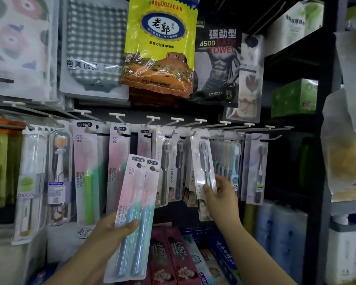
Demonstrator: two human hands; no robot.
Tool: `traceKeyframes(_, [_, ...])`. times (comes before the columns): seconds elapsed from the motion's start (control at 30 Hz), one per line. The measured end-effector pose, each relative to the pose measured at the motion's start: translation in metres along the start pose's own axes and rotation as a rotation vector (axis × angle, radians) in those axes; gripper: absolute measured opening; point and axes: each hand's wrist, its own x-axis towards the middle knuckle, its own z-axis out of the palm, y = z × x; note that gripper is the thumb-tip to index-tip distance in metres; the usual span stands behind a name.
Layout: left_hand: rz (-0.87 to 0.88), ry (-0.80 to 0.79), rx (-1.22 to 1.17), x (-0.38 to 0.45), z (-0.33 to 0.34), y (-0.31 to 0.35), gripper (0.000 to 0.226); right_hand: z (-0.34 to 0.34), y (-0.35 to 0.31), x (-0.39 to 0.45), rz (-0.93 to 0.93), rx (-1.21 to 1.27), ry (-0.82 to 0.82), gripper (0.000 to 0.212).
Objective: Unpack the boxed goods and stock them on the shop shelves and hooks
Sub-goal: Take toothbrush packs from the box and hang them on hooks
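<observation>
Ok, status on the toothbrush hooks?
Left hand holds two pink toothbrush packs. Right hand grips white pack at its hook. Nothing blocking.

**Toothbrush packs at the hook rail**

Two pink-and-teal toothbrush packs [132,214], overlapped and tilted with tops leaning right, are held below the hook rail [173,125] and in front of it, each showing a pale blue handle. A white-carded pack with a grey toothbrush [203,173] hangs tilted just under the rail, right of the pink pair, its lower part gripped.
</observation>
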Motion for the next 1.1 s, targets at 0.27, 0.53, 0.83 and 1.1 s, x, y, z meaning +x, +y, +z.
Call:
traceKeyframes(0.27, [-0.015,0.004,-0.01,0.011,0.0,-0.01,0.048,0.007,0.007,0.011,0.052,0.05,0.012,0.044])
traceKeyframes(0.53, [0.014,-0.031,-0.111,0.009,0.008,-0.006,0.018,0.017,0.047,-0.009,0.23,-0.036,-0.148,0.03])
traceKeyframes(0.83, [0.015,-0.007,-0.109,0.006,0.01,-0.003,0.017,0.037,0.012,-0.051,0.092,-0.083,-0.389,0.024])
traceKeyframes(1.1, [0.023,0.047,-0.077,-0.001,0.008,0.006,0.02,0.078,-0.01,-0.077,0.044,0.12,-0.671,0.022])
